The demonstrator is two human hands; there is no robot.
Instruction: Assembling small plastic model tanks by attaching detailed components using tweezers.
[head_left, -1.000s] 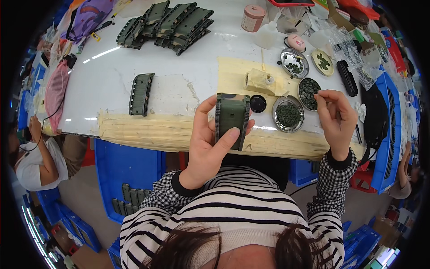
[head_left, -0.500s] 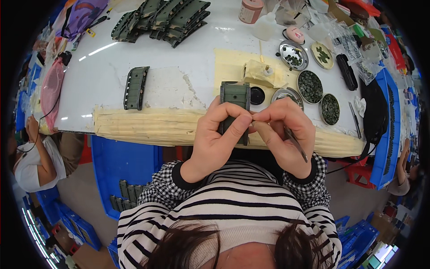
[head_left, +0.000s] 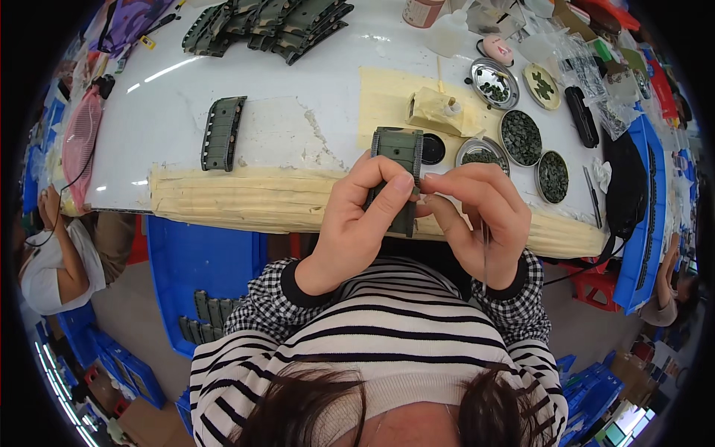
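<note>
At the desk's near edge (head_left: 246,197), your left hand (head_left: 346,231) closes its fingers around a green part (head_left: 397,145); your right hand (head_left: 488,212), thin metal tool (head_left: 485,257) tucked in, pinches its side. It seems mid-work; whether the far pile (head_left: 279,26) is finished is unclear.

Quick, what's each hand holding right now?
Left hand: closed, holding the green camouflage part.
Right hand: closed, holding a thin metal tool; whether it also pinches something cannot be told.

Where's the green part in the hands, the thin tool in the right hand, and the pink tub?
Green part (head_left: 398,148), head view: its broad face.
Thin tool (head_left: 485,257), head view: middle of its shaft.
Pink tub (head_left: 422,13), head view: its side.
</note>
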